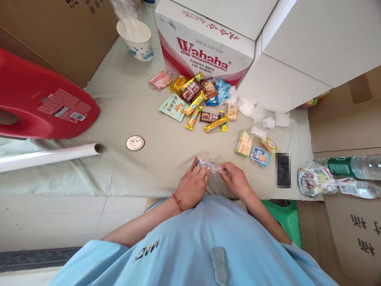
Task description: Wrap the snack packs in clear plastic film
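Right, the packet (203, 164) lies at the near edge of the surface (160, 171), straight ahead of my body and between my two hands. Its long axis runs crosswise, left to right, with the brown end a little farther from me and the clear, crinkled end slightly nearer. I have my left grip (191, 186) folded over the printed body, fingers bent down across it, so the brown corner pokes out just beyond my knuckles. My right grip (236, 179) is narrow, thumb and fingertip drawn together on the clear end; how firmly they pinch the film I cannot tell. So the relation that counts, as I judge it, is along that axis: the body sits under my left, the loose film points toward my right, and any pull would run sideways between the two. My right is the nearer to the blue biscuit pack (260, 157), which lies beyond it and off to the right, while the heap of wrapped snacks (194, 104) sits well apart, farther across the surface.
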`<act>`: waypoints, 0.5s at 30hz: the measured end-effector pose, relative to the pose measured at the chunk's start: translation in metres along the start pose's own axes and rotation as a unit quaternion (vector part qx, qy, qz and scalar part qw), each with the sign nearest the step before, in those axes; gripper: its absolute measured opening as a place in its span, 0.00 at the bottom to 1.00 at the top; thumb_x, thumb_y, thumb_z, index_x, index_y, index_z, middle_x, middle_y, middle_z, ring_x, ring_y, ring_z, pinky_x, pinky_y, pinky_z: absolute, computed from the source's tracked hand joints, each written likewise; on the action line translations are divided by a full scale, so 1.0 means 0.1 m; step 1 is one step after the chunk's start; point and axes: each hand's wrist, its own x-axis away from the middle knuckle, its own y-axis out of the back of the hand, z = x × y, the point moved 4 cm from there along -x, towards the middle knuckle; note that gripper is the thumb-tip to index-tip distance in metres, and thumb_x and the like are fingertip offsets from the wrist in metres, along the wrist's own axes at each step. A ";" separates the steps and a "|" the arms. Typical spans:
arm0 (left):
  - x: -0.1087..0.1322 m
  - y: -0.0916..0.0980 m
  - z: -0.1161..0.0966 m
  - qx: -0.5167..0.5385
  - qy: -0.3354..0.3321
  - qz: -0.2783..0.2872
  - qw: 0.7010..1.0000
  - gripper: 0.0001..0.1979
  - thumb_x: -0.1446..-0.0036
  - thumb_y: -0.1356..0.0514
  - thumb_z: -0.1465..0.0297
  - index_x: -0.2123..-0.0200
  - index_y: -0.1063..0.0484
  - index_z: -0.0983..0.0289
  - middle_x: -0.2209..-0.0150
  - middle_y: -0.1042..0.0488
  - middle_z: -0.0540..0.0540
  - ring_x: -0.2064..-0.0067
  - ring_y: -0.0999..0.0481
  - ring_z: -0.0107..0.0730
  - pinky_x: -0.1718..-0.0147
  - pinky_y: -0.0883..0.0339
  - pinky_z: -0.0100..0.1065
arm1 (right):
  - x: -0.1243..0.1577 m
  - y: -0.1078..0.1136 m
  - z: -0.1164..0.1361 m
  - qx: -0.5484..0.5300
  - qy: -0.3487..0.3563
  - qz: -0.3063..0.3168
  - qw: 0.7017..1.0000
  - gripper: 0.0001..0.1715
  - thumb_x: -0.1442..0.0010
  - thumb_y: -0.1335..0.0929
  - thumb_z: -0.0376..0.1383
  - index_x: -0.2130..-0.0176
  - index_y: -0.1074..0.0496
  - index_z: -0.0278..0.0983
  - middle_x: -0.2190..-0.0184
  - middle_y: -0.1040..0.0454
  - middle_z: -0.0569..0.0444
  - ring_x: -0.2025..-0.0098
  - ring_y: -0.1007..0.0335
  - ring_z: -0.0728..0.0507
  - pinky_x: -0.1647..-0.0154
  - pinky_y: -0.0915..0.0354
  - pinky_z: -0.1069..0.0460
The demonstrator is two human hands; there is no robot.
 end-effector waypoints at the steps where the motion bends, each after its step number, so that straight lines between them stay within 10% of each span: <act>1: -0.01 -0.02 0.00 -0.004 -0.005 0.005 1.000 0.21 0.31 0.52 0.75 0.40 0.29 0.69 0.59 0.25 0.62 0.53 0.27 0.47 0.52 0.29 0.46 | -0.05 0.00 0.06 -0.028 -0.011 0.013 0.999 0.07 0.30 0.35 0.39 0.59 0.30 0.39 0.65 0.24 0.52 0.63 0.29 0.43 0.58 0.33 0.50; 10: 0.21 0.05 0.15 0.073 -0.011 -0.012 0.997 0.15 0.37 0.49 0.75 0.56 0.23 0.65 0.62 0.23 0.62 0.57 0.23 0.45 0.54 0.25 0.44 | -0.76 -0.34 0.76 0.085 0.042 0.078 0.992 0.06 0.30 0.37 0.31 0.57 0.30 0.38 0.62 0.22 0.53 0.61 0.29 0.45 0.61 0.41 0.53; 15: 0.48 0.26 0.60 0.182 0.248 -0.152 0.939 0.16 0.33 0.47 0.62 0.49 0.25 0.60 0.56 0.22 0.59 0.57 0.21 0.42 0.57 0.26 0.42 | -0.73 -0.39 0.90 0.181 0.047 0.098 0.977 0.11 0.27 0.40 0.33 0.51 0.30 0.37 0.56 0.24 0.47 0.59 0.29 0.42 0.63 0.41 0.51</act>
